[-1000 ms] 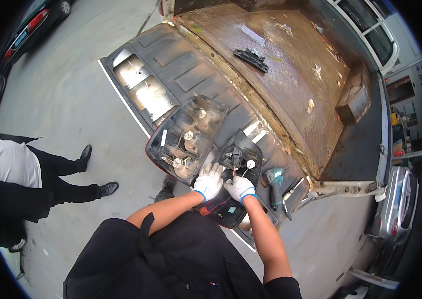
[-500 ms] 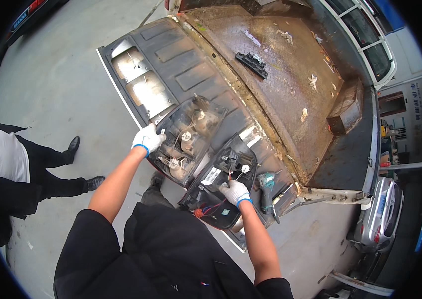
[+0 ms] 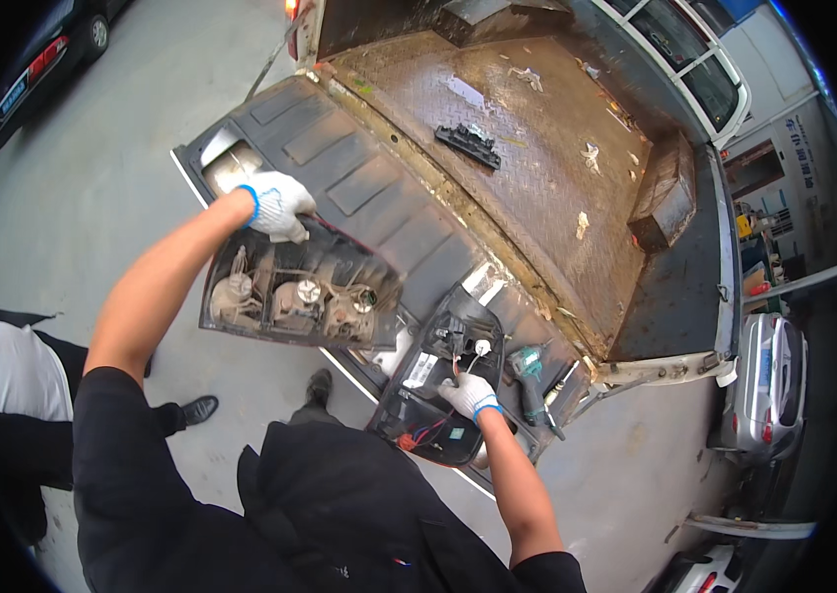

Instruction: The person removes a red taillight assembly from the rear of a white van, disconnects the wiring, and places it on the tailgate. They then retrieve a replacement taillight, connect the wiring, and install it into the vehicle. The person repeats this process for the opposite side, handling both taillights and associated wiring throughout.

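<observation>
My left hand [image 3: 280, 206], in a white knit glove, grips the upper edge of a dusty tail light [image 3: 310, 296]. Its back faces up, showing several dirty bulb sockets. My right hand [image 3: 473, 395], also gloved, is closed on a cleaner black tail light [image 3: 438, 336] that lies on the lowered tailgate [image 3: 359, 188]. Its fingertips are beside thin wires and below a white bulb socket [image 3: 483, 348]; exactly which part they grip is hidden. An orange connector [image 3: 406, 442] with coloured wires lies at the near end of this light.
A teal cordless drill [image 3: 528, 376] lies right of the black light. A black plastic piece [image 3: 468, 146] and scraps lie on the rusty truck bed [image 3: 527, 217]. Another person [image 3: 13, 371] stands at left. Parked cars [image 3: 769, 395] are at right and upper left.
My left hand has moved up and left, lifting and turning the dusty tail light away from the black one. My right hand has stayed on the black light.
</observation>
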Motion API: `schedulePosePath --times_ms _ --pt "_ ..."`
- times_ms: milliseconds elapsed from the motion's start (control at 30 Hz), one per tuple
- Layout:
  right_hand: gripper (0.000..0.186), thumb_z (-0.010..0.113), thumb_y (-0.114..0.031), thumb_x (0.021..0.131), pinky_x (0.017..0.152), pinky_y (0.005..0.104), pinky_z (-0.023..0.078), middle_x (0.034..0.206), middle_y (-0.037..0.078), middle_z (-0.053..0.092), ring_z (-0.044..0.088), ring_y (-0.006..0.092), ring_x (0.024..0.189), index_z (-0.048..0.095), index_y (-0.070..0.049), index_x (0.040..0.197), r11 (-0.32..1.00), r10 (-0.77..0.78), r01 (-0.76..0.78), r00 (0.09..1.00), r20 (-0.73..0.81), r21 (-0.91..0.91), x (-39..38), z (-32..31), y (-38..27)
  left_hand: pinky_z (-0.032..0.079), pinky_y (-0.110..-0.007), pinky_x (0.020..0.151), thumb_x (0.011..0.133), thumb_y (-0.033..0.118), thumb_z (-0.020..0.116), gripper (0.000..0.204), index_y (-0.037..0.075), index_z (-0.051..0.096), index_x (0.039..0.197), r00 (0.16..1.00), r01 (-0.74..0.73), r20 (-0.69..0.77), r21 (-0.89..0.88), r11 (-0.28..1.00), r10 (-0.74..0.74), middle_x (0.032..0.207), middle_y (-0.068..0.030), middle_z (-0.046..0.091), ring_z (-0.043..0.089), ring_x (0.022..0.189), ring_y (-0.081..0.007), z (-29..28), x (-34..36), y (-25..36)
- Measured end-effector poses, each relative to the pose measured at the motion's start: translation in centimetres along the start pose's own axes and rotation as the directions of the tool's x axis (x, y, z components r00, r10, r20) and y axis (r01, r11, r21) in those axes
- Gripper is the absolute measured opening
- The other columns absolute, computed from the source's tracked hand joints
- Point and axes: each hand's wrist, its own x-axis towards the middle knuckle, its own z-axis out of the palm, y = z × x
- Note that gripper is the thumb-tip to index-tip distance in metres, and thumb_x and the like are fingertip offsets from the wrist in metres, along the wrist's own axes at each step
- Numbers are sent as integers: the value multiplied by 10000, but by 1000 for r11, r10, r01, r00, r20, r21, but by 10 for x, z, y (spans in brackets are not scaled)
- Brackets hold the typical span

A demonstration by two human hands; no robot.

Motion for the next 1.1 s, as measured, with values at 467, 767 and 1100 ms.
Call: schedulePosePath --times_ms 467,767,1100 --pt "560 644 -494 849 941 484 527 1045 300 705 684 432 1031 692 20 1066 972 214 -196 966 -144 131 -16 12 -15 514 -396 849 906 335 695 407 -11 710 1119 959 108 -138 -633 767 -248 957 -172 726 679 910 -269 155 33 -64" --pt "486 647 -488 886 853 518 543 938 285 713 699 444 926 678 -11 966 962 256 -209 917 -307 179 -25 28 -17 513 -433 879 873 403 665 479 0 695 1130 921 271 -79 -577 771 -382 1024 -246 718 695 979 -364 160 15 -39" --pt "362 654 -306 953 845 382 538 988 196 742 714 263 906 687 26 1093 603 614 105 571 -545 791 -80 49 76 513 -386 906 899 399 688 533 -54 679 1179 876 234 -136 -720 654 -463 1065 -202 736 691 1002 -261 230 34 -78"
